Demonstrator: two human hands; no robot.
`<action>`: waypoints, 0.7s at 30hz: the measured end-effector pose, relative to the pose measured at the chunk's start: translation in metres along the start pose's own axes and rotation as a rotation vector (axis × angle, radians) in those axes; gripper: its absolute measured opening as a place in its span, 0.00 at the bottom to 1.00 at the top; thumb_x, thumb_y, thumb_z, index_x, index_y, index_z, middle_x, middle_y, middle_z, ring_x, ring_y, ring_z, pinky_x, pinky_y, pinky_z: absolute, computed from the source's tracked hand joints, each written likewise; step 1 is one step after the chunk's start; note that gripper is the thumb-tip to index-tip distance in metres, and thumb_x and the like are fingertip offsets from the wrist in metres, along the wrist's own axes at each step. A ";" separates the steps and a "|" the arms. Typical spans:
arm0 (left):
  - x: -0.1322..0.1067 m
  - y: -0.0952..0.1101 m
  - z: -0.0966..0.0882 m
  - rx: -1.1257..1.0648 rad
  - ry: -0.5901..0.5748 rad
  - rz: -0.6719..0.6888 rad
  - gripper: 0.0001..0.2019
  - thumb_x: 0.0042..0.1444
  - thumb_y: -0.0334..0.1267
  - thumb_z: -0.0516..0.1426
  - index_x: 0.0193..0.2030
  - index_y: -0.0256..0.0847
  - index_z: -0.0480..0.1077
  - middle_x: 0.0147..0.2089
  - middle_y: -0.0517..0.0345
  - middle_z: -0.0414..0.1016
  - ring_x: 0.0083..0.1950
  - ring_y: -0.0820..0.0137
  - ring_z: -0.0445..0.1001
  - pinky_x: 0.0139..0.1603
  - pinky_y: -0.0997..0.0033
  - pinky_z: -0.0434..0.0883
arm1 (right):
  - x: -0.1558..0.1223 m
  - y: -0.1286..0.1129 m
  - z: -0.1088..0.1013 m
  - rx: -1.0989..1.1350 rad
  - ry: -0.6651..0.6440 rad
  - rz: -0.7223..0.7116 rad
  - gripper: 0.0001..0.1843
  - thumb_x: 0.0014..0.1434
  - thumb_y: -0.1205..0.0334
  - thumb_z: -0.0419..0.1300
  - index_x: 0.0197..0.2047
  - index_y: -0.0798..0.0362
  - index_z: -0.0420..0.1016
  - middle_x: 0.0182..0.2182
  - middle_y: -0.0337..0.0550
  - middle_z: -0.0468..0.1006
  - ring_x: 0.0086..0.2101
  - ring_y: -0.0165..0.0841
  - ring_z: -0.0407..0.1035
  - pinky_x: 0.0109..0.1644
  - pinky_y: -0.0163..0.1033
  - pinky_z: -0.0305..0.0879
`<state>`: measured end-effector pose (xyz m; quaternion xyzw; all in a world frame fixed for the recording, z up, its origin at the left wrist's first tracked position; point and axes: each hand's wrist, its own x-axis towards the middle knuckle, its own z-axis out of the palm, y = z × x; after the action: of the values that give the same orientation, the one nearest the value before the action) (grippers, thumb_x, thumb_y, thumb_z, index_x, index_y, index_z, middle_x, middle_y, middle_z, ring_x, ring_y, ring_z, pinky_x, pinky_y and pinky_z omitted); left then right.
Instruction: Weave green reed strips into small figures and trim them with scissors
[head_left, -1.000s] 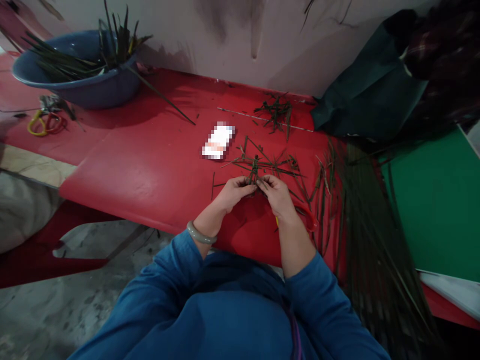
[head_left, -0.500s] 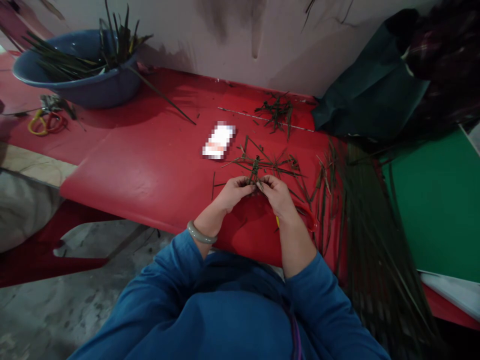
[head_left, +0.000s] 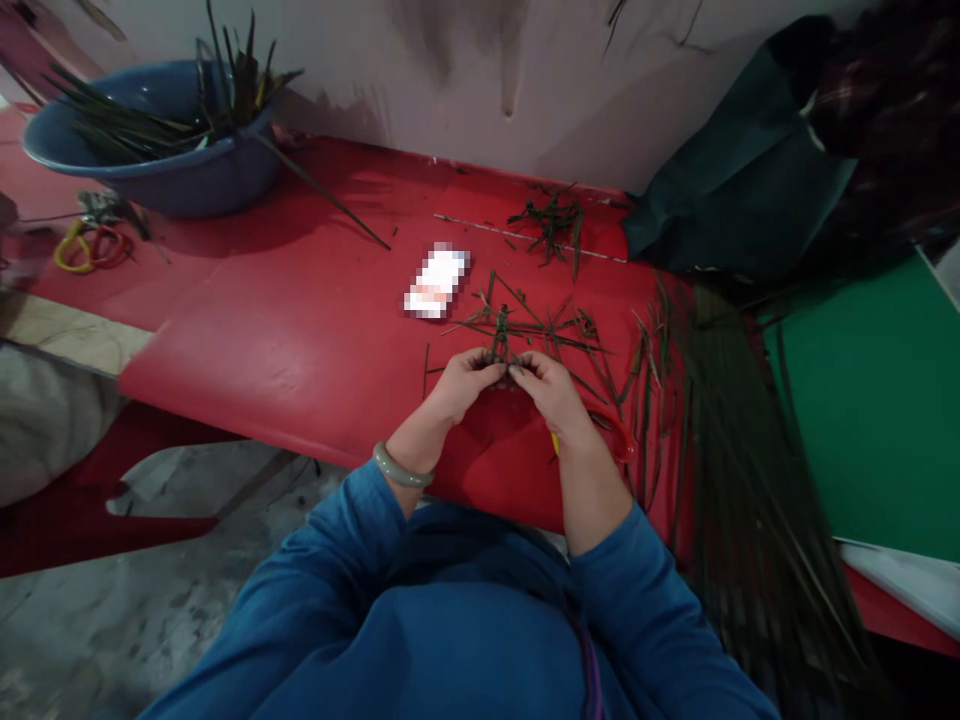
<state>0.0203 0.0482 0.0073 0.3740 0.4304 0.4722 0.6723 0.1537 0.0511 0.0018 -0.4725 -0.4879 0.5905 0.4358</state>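
Note:
Between my fingertips is a small woven figure of green leaf strips (head_left: 502, 327), its narrow top pointing away from me. My left hand (head_left: 466, 384) pinches its lower left side, thumb and fingers closed. From the other side, my right hand (head_left: 546, 387) pinches the lower strips. The two thumbs almost meet, and they hide the lower part of the piece. Loose leaf strips (head_left: 559, 330) lie scattered on the red tabletop just beyond my hands. Red-handled scissors (head_left: 616, 432) lie partly hidden under my right forearm.
A blue basin (head_left: 187, 185) holding long leaves stands at back left, with scissors (head_left: 90, 247) before it. A bright phone-like rectangle (head_left: 437, 282) lies beyond my left hand. A leaf-piece pile (head_left: 553, 222) sits near the wall. Long leaves (head_left: 750, 480) and a green board (head_left: 862, 410) are right.
The woven figure has shifted slightly left and stands more upright. My right fingers have moved a little left along with it, while both hands keep their pinch.

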 end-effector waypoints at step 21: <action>0.000 0.002 0.001 0.008 0.010 0.018 0.08 0.39 0.36 0.60 0.28 0.34 0.71 0.25 0.61 0.71 0.26 0.77 0.67 0.33 0.73 0.65 | -0.001 -0.001 0.001 0.005 0.037 0.014 0.07 0.44 0.59 0.59 0.27 0.52 0.68 0.21 0.33 0.69 0.22 0.25 0.62 0.29 0.34 0.62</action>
<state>0.0208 0.0483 0.0094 0.3781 0.4323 0.4784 0.6643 0.1527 0.0506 0.0034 -0.4857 -0.4749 0.5859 0.4420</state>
